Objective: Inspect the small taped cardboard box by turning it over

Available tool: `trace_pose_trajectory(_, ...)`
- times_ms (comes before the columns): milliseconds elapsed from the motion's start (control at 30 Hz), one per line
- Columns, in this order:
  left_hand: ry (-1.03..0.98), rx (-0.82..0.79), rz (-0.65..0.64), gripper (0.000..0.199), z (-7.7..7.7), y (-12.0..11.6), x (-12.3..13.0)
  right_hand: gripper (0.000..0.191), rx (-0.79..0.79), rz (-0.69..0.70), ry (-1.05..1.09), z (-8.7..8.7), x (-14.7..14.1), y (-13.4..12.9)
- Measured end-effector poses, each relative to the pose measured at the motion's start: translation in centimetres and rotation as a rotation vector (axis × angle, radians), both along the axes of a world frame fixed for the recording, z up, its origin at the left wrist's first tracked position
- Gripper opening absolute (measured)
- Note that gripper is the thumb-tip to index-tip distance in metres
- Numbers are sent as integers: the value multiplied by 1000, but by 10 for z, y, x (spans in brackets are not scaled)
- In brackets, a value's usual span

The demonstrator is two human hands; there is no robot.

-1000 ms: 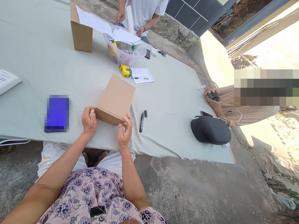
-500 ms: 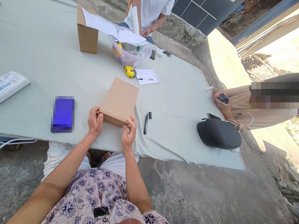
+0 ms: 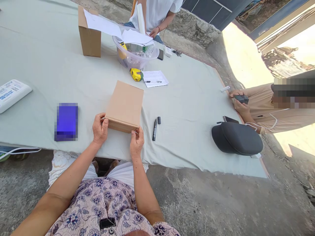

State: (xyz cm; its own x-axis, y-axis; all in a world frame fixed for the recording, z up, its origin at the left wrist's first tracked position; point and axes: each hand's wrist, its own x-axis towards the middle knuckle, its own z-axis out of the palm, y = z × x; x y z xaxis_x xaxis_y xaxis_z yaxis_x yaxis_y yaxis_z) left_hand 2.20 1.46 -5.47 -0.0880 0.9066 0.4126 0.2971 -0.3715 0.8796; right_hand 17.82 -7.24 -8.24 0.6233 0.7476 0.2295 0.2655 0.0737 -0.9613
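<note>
Pixelated to a plain blue patch: flat object [image 3: 66, 121] left of the cardboard box [image 3: 124, 105]. Cropped by the left edge: white device [image 3: 11, 93]. Blurred out: face of the seated person [image 3: 283, 105]. Illegible: sheet [image 3: 155, 78] beside the tape measure [image 3: 136, 74].

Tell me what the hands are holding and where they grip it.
Both grip the cardboard box at its near corners: left hand and right hand.

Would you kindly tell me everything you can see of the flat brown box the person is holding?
The cardboard box is plain brown, flat and rectangular, closed, with no print or tape visible on top. It lies on the pale green cloth near its front edge, its long side running away from the person. The left hand grips its near left corner and the right hand its near right corner.
</note>
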Motion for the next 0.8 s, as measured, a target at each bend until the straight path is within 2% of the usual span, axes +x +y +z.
trace_pose_trajectory(100,25,-22,-29,61,2,0,0,42,10,-8,10,-1,2,-1)
trace_pose_trajectory(267,33,-64,-171,60,6,-1,0,46,76,-98,23,3,3,-5)
trace_pose_trajectory(433,64,-50,-290,58,6,-1,0,43,238,-162,53,10,1,-7)
trace_pose_trajectory(567,13,-57,-262,58,-2,1,0,38,338,-185,63,10,1,-5)
trace_pose_trajectory(800,-115,-142,-278,57,-9,2,3,35,319,-251,120,6,5,-2)
